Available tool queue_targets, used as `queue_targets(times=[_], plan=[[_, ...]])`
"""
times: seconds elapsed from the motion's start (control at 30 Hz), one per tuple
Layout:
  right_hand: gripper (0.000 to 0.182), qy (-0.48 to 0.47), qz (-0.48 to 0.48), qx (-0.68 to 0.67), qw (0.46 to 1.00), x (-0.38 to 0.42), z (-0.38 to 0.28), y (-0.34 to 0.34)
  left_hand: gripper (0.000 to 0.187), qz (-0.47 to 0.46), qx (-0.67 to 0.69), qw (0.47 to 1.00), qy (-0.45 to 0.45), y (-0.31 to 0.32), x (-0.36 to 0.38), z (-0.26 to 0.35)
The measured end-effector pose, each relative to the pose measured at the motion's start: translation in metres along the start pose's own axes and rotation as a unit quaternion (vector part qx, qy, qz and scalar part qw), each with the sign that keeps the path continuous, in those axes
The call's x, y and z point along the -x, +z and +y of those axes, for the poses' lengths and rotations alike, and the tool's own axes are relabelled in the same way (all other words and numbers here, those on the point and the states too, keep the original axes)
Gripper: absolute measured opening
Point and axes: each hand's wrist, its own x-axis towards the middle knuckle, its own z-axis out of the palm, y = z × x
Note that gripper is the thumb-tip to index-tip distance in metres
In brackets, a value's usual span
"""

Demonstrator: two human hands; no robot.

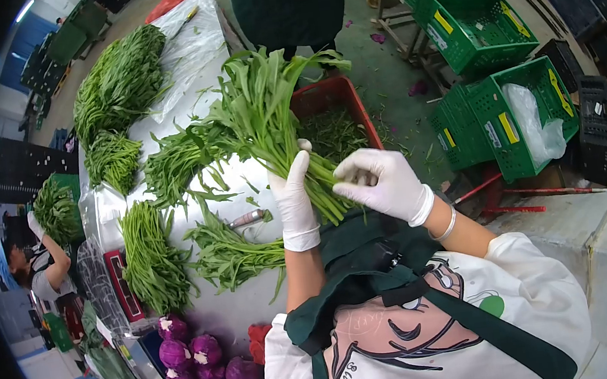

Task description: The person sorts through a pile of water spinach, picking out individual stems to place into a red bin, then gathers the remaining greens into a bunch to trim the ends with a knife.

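Observation:
A bunch of leafy green stalks [262,112] is held up in front of me, leaves away from me and stem ends toward my body. My gloved left hand [294,198] is wrapped round its stems from the left. On the right, my gloved right hand [376,181] has its fingers curled and pinched at the stem ends. Beneath and left of the bunch, more greens [184,162] lie on the metal table [215,301]. A smaller bunch [240,253] rests nearer me, beside a tool with a rounded handle [248,218].
A red crate [364,111] with green scraps stands beyond my hands. Green crates [476,27] are stacked at right. Purple cabbages [208,372] sit at lower left, near a scale [121,285]. A person in a dark apron [286,8] stands opposite; another person [47,267] is at far left.

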Motion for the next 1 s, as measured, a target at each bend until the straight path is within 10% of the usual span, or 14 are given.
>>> queue_targets(times=[0.47, 0.77, 0.9, 1.0], plan=[[0.023, 0.02, 0.024, -0.136, 0.99, -0.009, 0.007, -0.025, 0.047, -0.096, 0.025, 0.984, -0.149, -0.018, 0.001, -0.005], [0.016, -0.145, 0.014, 0.081, 0.986, -0.026, -0.014, -0.065, 0.051, -0.168, 0.216, 0.915, -0.298, -0.031, 0.002, -0.025], [0.038, 0.126, -0.142, -0.079, 0.979, -0.017, -0.008, -0.054, 0.043, -0.069, 0.092, 0.975, -0.192, -0.01, 0.003, -0.022], [0.048, 0.121, -0.153, -0.204, 0.959, -0.011, 0.017, -0.031, 0.04, -0.09, -0.001, 0.991, -0.098, -0.011, 0.0, -0.025]])
